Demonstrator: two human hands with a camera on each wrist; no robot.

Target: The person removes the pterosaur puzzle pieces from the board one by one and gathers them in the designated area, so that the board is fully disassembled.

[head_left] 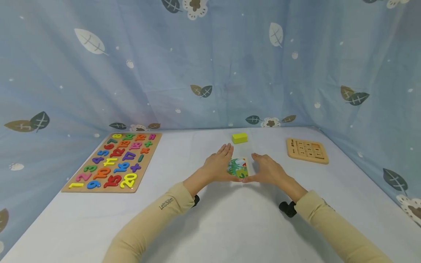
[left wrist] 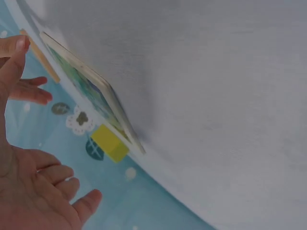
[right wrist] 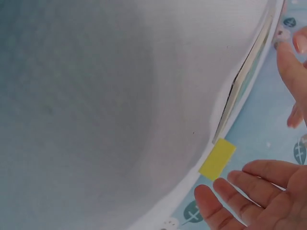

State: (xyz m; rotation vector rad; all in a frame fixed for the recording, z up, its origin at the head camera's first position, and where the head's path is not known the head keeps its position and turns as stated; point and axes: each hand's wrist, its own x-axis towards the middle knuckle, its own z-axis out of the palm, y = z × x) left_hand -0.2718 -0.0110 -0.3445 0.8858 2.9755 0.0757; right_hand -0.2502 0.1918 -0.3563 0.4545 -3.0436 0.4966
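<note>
A small square picture board (head_left: 237,167) with a green and blue dinosaur-like picture lies on the white table, between the two hands in the head view. The left hand (head_left: 219,166) is at its left side, fingers extended and thumb pointing inward. On the other side, the right hand (head_left: 267,170) mirrors it, and the thumb tips meet or nearly meet over the board's near edge. Both wrist views show the board (left wrist: 91,88) from its edge, apart from the palms and relaxed fingers. Nothing is gripped. Behind the board sits a yellow block (head_left: 239,138).
A wooden number board (head_left: 149,160) with colourful numerals and signs lies at the left. At the right is a small wooden number-tile board (head_left: 307,150). A blue patterned curtain (head_left: 210,65) stands behind the table.
</note>
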